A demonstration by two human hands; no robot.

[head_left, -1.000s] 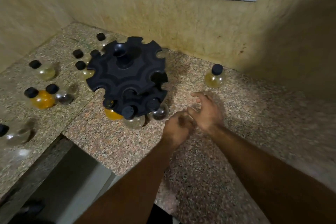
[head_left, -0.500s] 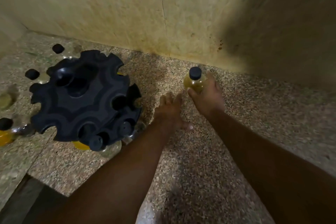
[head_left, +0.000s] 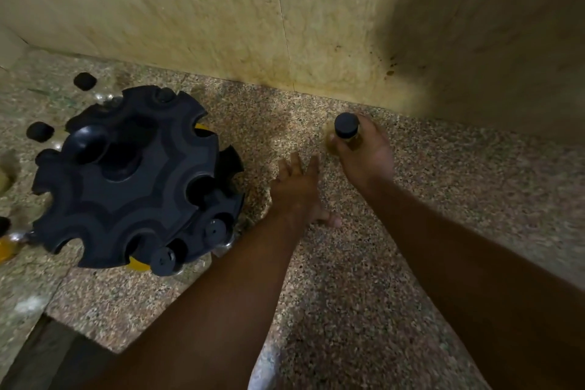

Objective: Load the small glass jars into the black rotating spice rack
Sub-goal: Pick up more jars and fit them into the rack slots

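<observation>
the right grip (head_left: 364,152) is curled round a small glass jar (head_left: 346,127) with a black cap. the jar is upright and seems to rest on the counter (head_left: 348,294), though blur hides its base. just left of it the left grip (head_left: 297,187) holds nothing, its fingers straight and spread low over the counter. further left of both stands the black spice rack (head_left: 133,180), with capped jars (head_left: 163,260) seated in its near slots. beyond the rack, well apart from either grip, loose jars (head_left: 39,131) stand on the counter.
</observation>
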